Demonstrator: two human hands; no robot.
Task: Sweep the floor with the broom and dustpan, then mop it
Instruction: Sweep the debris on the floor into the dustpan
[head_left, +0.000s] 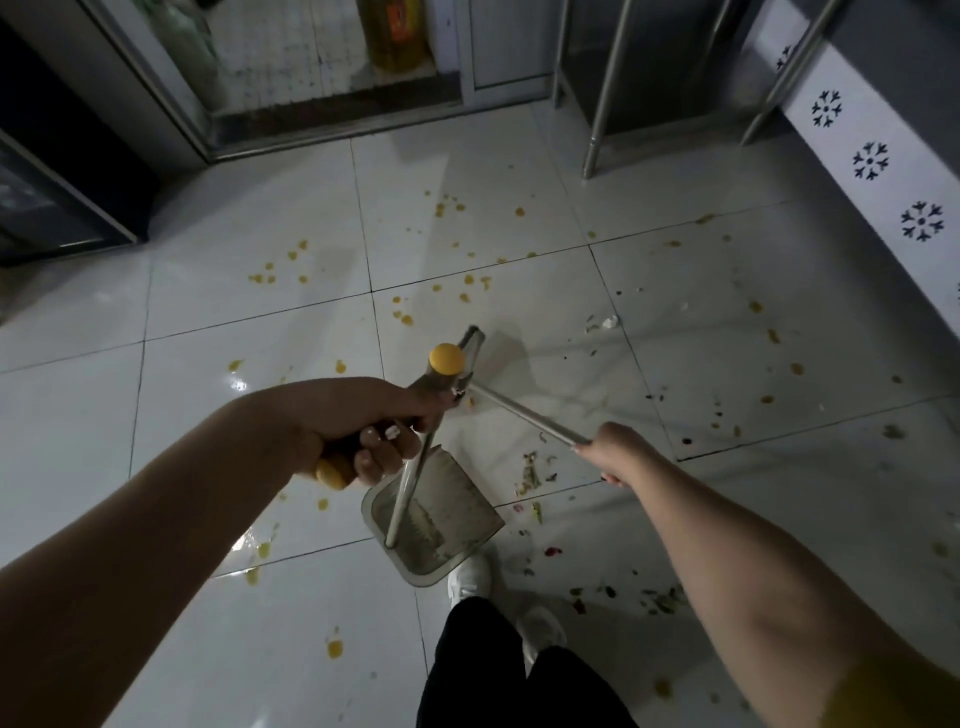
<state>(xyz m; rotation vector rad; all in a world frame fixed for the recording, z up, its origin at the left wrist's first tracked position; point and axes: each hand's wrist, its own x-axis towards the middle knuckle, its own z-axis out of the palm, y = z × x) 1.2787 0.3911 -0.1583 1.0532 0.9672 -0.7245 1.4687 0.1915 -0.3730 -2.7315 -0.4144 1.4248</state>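
- Left hand (358, 441) first: fingers wrapped tight round a thick handle (432, 383), one yellow end poking out below the fist and a yellow cap (445, 358) on top.
- Right hand (621, 452) is closed on the end of a thin metal pole (524, 415). It runs up and left to meet the handle just beside that cap. I take it for the broom's shaft, but I cannot make out any bristle head.
- Hanging under the left hand on a slim rod is the dustpan (452, 514), clear of the floor and tilted. It's a flat scoop with rounded corners, grey and grubby inside, and looks like thin plastic.
- Handling call: both tools look light and stiff. The smooth metal pole could slip, so a full wrap higher up the shaft would steer it better than an end grip. The dustpan will swing on its rod, so carry it by the thick handle.
- The floor (208, 312) is glossy white tile, shiny enough to be slick.
- Yellow spots (260, 278) dot the middle tiles, and green and reddish scraps (530, 473) lie under the right arm, near a white shoe (470, 577).
- Steel legs (597, 104) stand at the far wall.
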